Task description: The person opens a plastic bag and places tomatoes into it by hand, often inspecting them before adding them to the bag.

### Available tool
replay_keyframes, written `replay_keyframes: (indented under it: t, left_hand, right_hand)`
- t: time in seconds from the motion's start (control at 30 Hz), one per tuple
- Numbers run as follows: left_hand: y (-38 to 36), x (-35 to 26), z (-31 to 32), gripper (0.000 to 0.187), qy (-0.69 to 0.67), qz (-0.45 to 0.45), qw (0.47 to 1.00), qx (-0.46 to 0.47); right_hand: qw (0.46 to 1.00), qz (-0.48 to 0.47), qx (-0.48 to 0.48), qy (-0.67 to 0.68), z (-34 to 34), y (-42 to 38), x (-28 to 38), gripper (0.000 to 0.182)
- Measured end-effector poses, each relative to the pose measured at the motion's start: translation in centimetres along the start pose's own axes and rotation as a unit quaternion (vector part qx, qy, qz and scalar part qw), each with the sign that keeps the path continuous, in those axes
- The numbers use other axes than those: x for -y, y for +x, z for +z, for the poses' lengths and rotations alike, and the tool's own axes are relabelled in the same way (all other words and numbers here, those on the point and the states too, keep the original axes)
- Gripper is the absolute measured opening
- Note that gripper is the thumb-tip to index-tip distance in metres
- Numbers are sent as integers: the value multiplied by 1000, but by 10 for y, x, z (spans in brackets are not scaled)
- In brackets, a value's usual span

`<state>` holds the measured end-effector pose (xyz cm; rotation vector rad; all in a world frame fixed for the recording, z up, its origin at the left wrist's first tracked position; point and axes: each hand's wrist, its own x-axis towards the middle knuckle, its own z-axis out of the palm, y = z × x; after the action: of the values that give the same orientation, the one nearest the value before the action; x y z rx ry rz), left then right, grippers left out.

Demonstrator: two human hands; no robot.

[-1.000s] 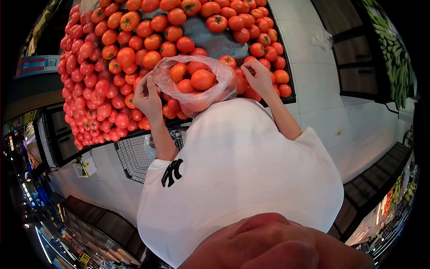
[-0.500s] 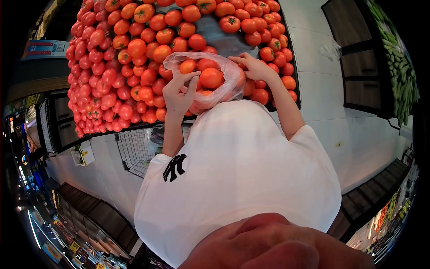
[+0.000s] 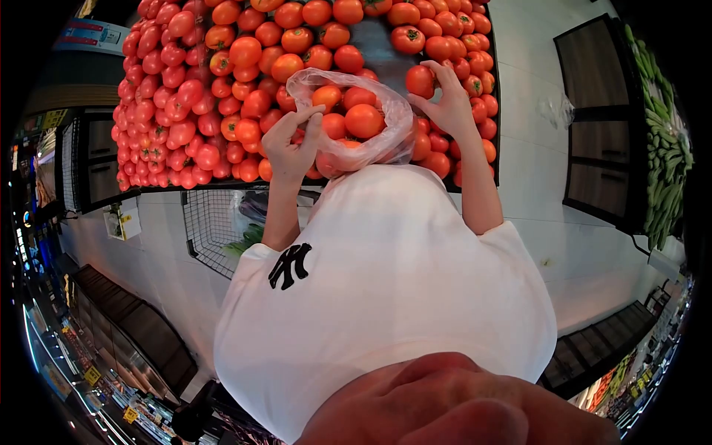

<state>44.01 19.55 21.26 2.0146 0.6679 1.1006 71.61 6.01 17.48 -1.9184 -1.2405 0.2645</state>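
My left hand (image 3: 294,142) pinches the rim of a clear plastic bag (image 3: 397,133) at its left side. Several red tomatoes (image 3: 364,121) lie inside the bag, whose mouth gapes upward. To the right of the bag, my right hand (image 3: 446,106) grips a single tomato (image 3: 420,81) between thumb and fingers, apart from the bag's rim. Both hands are over the front of a display heaped with red tomatoes (image 3: 245,52); a bare dark patch (image 3: 374,52) of its surface shows beyond the bag.
Pinker tomatoes (image 3: 167,96) fill the display's left side. A wire shopping basket (image 3: 215,222) with green vegetables is below its front edge. At right stands a dark cabinet (image 3: 597,111) beside long green vegetables (image 3: 660,141). A crumpled clear bag (image 3: 558,111) lies near the cabinet.
My right hand has left the bag's right rim and now grips a tomato to its right. The left hand stays on the bag. The whole view has shifted slightly.
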Motion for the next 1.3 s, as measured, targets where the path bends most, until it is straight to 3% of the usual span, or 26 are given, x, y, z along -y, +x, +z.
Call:
replay_keyframes:
  t: [0.07,0.1,0.13,0.17,0.27,0.3,0.57,0.97,1.07,1.17,1.3]
  left_hand:
    - [-4,-7,1,27,16,-57,998,15]
    - [-1,-13,4,37,56,3,998,32]
    - [4,-23,9,46,96,62,992,50]
    - [7,-32,15,56,137,121,981,66]
    - [0,-52,38,80,-5,62,994,89]
    - [-1,-50,38,80,2,73,994,82]
    - [-8,-47,35,78,42,103,991,77]
    - [-8,-40,33,65,27,169,981,94]
    - [-9,-39,30,56,58,189,975,106]
    - [-10,-39,31,43,0,226,968,105]
    - [-12,-40,31,29,7,278,956,96]
  right_hand:
    - [983,-18,-15,182,1,-6,12,69]
    - [962,-27,-22,272,2,-11,20,71]
    - [910,25,33,413,-2,-17,37,78]
    - [891,20,57,450,-3,-23,47,81]
    - [808,30,143,572,1,-42,82,90]
    - [792,30,166,586,1,-43,86,88]
    - [783,23,167,599,4,-48,94,79]
    - [810,44,143,567,7,-52,92,91]
    - [823,51,147,546,6,-51,91,91]
    - [836,50,140,528,10,-51,84,91]
    - [821,59,144,549,10,-52,86,88]
